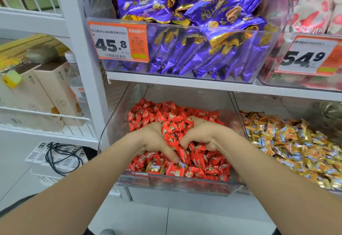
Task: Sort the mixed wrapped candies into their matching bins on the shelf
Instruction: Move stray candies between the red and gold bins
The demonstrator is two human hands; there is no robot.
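Clear shelf bin (pixel 111 129): left hand (pixel 152 141) and right hand (pixel 202 135) both clutch red candies (pixel 172 130) heaped between them, fingertips buried; a gold candy (pixel 154 168) peeks out below the left.

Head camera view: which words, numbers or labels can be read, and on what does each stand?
"45.8": left orange-and-white price tag, on the clear plastic bin of purple foil packets.
"54.9": right orange-and-white price tag, on the clear bin of red-and-white packets.
Too small or blurred: Chinese lines on both tags; print on packets, red wrapped candies, gold wrapped candies, beige boxes.
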